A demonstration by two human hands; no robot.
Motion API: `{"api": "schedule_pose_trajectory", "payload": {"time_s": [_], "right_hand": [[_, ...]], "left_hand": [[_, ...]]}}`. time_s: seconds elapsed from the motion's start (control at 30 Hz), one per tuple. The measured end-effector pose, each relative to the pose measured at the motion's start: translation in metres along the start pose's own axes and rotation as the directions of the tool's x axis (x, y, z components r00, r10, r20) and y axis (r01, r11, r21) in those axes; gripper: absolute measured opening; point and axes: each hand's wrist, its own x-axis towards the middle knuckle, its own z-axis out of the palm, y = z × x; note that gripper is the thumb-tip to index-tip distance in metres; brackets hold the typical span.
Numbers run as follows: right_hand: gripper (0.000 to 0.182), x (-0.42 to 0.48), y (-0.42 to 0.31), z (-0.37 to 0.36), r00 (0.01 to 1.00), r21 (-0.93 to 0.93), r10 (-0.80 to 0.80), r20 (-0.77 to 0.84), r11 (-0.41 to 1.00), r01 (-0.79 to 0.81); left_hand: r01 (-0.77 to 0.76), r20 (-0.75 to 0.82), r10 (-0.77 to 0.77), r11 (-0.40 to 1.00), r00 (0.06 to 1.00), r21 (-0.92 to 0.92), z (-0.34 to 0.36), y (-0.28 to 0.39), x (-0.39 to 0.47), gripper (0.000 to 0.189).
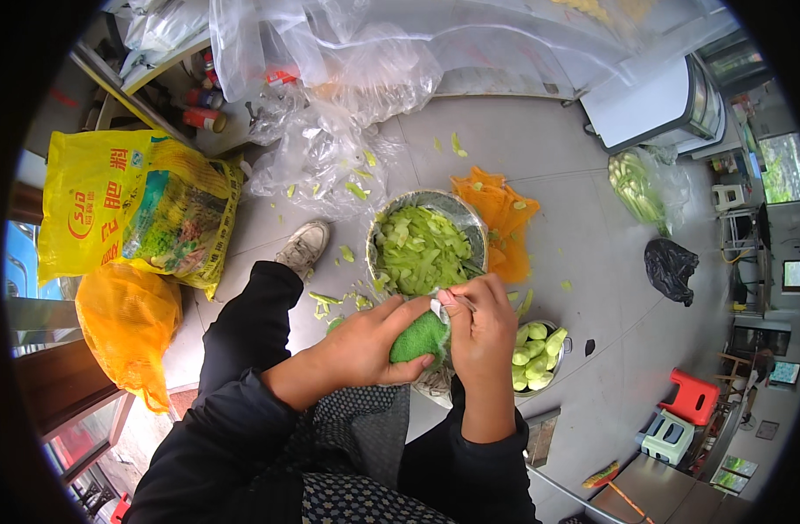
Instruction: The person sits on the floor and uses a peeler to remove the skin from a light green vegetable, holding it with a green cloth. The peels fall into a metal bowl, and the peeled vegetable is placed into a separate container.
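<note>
My left hand [373,340] grips a bunched piece of green fuzzy fabric [418,340] with a pale edge; whether it is a glove or a cloth I cannot tell. At its upper end, my right hand [482,321] pinches a small white piece [437,306] between thumb and fingers. A thin greyish edge shows by the right fingers, too small to name. Just beyond both hands stands a round bucket [478,229] holding many light green vegetable peelings [419,249]. Right of my right hand, a metal pot [563,357] holds several peeled pale green vegetables [536,354], possibly chayotes.
Orange mesh netting [498,216] lies against the bucket. Clear plastic sheeting [328,144] and scattered peel cover floor ahead. A yellow printed sack [137,209] and an orange mesh bag [131,327] stand left. Rightwards are a black plastic bag [670,270], bagged greens [636,187] and stools [691,396].
</note>
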Motion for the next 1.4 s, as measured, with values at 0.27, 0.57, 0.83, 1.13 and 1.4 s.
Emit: {"api": "schedule_pose_trajectory", "payload": {"time_s": [0.27,0.57,0.83,1.13,1.4], "right_hand": [[0.008,0.014,0.013,-0.001,0.966,0.142,0.056,-0.252,0.99,-0.02],[0.007,0.006,0.011,0.0,0.995,0.07,-0.013,-0.102,0.997,0.02],[0.006,0.005,0.0,0.0,0.998,0.057,0.032,-0.057,0.998,-0.028],[0.006,0.012,0.033,0.001,0.965,0.05,0.015,-0.263,0.999,-0.002],[0.012,0.01,0.037,-0.012,0.873,0.915,0.487,0.028,0.338,-0.218]], "left_hand": [[0.286,0.224,-0.218,0.894,0.95,-0.344,0.013,-0.005,-0.009,0.061],[-0.035,-0.018,0.037,0.992,0.999,0.12,-0.004,0.0,0.003,0.077],[-0.085,-0.054,0.104,0.957,0.993,0.279,0.005,-0.003,-0.001,0.077],[0.079,0.153,-0.102,0.985,0.983,0.151,0.013,-0.016,-0.003,0.063],[0.171,0.319,-0.412,-0.356,0.854,-0.919,0.003,-0.027,0.013,0.056]]}}
